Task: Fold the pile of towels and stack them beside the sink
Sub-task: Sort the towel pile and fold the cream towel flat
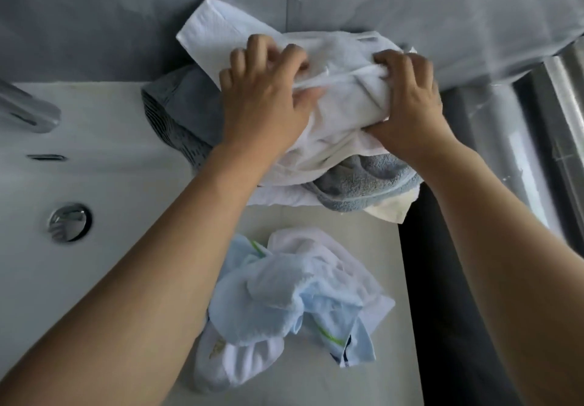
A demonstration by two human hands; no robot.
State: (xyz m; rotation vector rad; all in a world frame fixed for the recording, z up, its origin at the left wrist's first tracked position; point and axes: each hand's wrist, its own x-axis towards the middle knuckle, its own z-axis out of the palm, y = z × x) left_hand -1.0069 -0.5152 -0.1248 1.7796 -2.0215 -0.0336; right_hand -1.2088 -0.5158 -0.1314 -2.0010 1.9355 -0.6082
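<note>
Head view: two hands, left (265,102); right (407,102), grip one white towel (335,114).

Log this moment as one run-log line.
left hand: grips white towel | right hand: grips same towel | towel: on stack by sink | crumpled pile: unfolded, nearer

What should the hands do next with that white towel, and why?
Probably pull the white towel flat and smooth. Both the left hand and the right hand grip it, and it is bunched and wrinkled on the stack by the wall, so it likely needs smoothing first.
</note>
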